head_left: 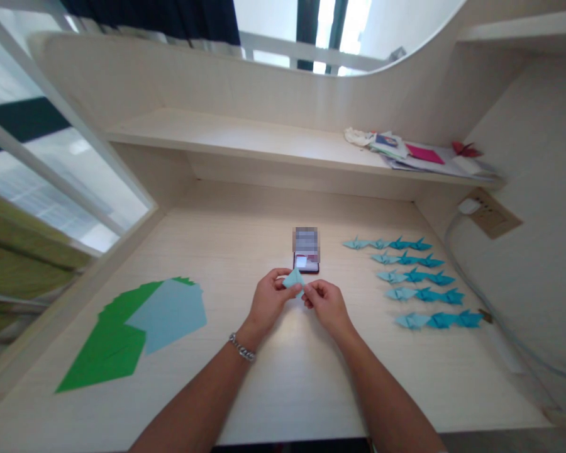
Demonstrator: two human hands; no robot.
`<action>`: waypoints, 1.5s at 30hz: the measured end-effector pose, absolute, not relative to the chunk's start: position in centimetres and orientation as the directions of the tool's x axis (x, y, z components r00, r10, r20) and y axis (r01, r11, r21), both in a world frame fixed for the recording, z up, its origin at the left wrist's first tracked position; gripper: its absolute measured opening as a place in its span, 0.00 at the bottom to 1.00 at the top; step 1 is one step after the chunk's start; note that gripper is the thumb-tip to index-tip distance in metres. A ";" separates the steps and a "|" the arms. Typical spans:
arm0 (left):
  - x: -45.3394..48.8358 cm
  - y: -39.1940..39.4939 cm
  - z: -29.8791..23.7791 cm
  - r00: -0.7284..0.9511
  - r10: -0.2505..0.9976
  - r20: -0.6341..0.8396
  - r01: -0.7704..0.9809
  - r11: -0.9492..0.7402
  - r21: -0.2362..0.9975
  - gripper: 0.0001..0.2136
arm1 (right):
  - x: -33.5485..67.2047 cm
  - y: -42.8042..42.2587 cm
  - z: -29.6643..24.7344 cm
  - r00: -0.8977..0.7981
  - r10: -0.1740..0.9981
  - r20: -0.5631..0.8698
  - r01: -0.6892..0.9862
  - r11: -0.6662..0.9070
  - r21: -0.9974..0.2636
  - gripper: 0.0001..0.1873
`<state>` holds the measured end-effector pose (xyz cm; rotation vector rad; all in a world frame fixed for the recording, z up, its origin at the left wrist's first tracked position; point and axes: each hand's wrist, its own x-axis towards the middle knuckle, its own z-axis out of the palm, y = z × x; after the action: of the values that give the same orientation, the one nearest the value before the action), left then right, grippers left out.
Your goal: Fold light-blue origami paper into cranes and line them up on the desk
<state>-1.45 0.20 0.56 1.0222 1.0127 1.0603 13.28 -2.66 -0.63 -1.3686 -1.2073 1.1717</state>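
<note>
A small piece of folded light blue origami paper is held up over the middle of the desk. My left hand pinches it between thumb and fingers from the left. At its lower right edge, the thumb and forefinger of my right hand are closed on the paper. Just beyond the hands lies a phone with a lit screen, its lower left corner partly behind the paper. Rows of folded paper cranes, pale to bright blue, stand to the right of my right hand.
Fanned green paper sheets and light blue sheets lie on the desk at left. A shelf at the back carries papers. A cable runs from the wall socket down the right side.
</note>
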 end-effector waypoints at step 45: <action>-1.7 -0.3 2.0 0.320 0.947 -0.038 -0.039 0.053 0.998 0.02 | 14.9 -2.7 1.5 -0.010 0.952 -0.305 -0.324 -0.291 -0.900 0.14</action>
<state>-1.67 -0.25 1.98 1.2781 0.9566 0.9575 14.91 -2.72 1.54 -1.1896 -0.7714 1.5341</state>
